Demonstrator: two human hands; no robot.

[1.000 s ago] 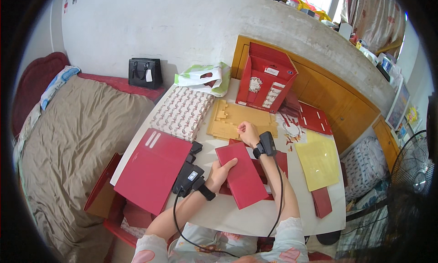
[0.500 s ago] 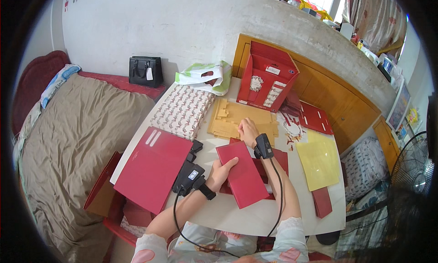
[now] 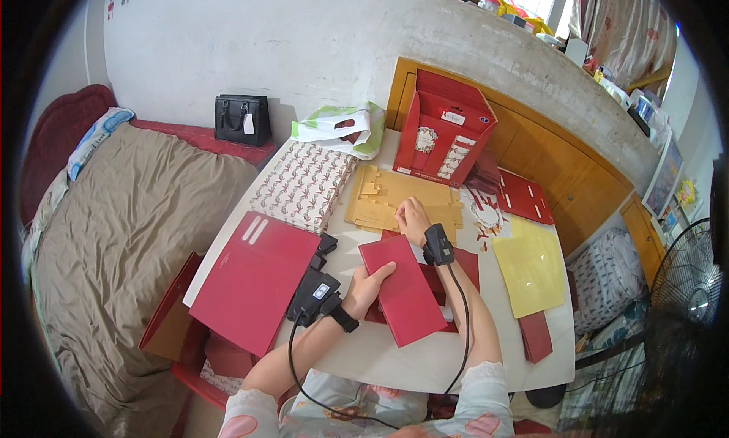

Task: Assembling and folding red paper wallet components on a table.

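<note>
My left hand (image 3: 366, 286) grips a narrow red card panel (image 3: 410, 301) by its left edge, the thumb lying on top. The panel is tilted over larger red card pieces (image 3: 465, 271) on the table. My right hand (image 3: 412, 221) is just beyond the panel, over the near right part of a stack of tan sheets (image 3: 410, 191) with small strips along the edges. Its thumb and fingertips are pinched together; whatever is between them is too small to make out.
A large red sheet (image 3: 254, 278) and a patterned flat stack (image 3: 300, 184) lie on the left. Beyond stand a red box (image 3: 444, 142) and a plastic bag (image 3: 334, 130). Yellow sheets (image 3: 531, 267) lie right, near a fan (image 3: 691, 278). Wrist cables hang over the table's near edge.
My right hand has shifted very slightly, its fingertips still pinched. My left hand and the red panel have hardly moved.
</note>
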